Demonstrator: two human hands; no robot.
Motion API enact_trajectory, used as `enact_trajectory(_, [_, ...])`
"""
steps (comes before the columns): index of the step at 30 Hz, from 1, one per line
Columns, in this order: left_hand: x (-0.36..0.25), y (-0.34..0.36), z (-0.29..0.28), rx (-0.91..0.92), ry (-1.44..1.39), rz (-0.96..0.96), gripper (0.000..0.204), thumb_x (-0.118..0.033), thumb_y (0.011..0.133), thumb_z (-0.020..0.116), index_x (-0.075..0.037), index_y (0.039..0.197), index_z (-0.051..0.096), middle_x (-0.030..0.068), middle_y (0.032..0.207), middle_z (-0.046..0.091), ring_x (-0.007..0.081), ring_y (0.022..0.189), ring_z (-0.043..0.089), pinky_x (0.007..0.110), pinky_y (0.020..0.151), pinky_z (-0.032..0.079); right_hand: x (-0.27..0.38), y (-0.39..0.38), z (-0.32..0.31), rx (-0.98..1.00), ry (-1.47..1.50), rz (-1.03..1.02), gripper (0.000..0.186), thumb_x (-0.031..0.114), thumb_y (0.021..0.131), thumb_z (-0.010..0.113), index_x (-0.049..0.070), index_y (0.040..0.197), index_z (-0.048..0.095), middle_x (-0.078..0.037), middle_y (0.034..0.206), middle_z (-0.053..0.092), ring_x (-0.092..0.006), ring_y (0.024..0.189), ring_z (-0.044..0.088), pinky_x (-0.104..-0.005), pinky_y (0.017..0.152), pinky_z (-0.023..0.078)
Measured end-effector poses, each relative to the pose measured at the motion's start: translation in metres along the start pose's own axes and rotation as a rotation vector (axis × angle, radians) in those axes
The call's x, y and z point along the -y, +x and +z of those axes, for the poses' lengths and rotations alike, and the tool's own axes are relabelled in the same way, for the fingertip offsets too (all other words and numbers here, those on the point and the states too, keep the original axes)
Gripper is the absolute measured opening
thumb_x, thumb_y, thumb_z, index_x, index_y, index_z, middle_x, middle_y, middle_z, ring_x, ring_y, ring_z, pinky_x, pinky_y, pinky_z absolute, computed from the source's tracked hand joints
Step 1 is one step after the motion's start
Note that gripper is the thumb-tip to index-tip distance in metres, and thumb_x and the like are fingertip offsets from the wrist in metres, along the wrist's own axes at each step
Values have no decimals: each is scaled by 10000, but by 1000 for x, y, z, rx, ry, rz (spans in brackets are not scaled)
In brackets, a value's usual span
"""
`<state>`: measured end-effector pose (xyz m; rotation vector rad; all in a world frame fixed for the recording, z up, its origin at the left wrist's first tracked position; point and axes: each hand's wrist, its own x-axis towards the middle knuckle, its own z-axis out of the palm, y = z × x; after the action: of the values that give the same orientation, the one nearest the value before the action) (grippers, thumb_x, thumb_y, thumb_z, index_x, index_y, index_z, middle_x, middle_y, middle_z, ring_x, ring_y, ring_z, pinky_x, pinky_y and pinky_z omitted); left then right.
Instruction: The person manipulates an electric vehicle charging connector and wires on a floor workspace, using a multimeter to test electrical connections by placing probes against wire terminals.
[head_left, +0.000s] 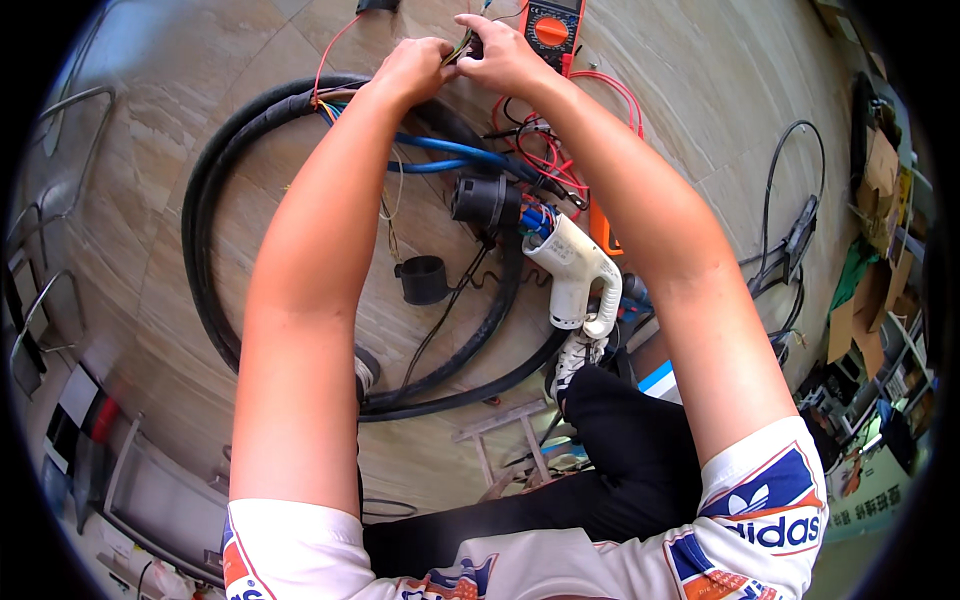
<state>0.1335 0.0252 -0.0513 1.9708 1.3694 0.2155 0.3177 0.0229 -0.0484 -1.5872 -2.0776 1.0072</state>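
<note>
Both hands meet at the top of the view, just left of the orange multimeter (551, 28). The left hand (413, 68) is clenched, pinching thin wires (458, 47) where they leave the thick black cable (215, 165). The right hand (503, 58) closes its fingers on the same bundle from the other side, so the wires sit between the two thumbs, touching both.

The step in hand looks like sorting or separating single wires at the cable's open end. The next move probably calls for a fine, steady pinch on one strand while the other hand keeps the rest apart.

The short wire ends point away from the person, toward the multimeter, long axis roughly up the view. Below the multimeter lies a white charging plug (572, 268), nose toward the cable coil.
</note>
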Motion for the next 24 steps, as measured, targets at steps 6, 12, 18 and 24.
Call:
enact_trajectory(6, [0,8,8,46,156,-16,309,-314,896,700,-35,1025,732,246,953,715,436,958,682,505,852,534,-8,1,4,-21,-146,-74,801,203,766,766,14,1470,434,-268,1221,632,-410,1216,584,-443,1032,497])
enact_trajectory(12, [-6,5,6,33,142,-82,287,-311,905,690,-38,979,740,251,978,715,437,988,676,517,876,535,4,2,-5,67,-304,-81,728,235,784,822,45,1418,519,-256,1139,656,-409,1126,637,-454,984,526])
enact_trajectory(18, [7,12,4,39,158,-69,300,-297,850,725,-17,957,738,239,971,727,415,973,697,497,878,544,-1,-2,-6,69,-277,-172,674,255,816,819,95,1414,552,-252,1165,641,-420,1120,640,-465,984,526])
enact_trajectory(24, [-7,-1,-11,118,300,-195,406,-371,798,779,-79,1075,726,178,1104,729,355,1073,696,465,924,555,-5,-5,-3,82,-391,-211,683,201,857,765,105,1478,497,-252,1220,614,-432,1138,625,-476,1010,511])
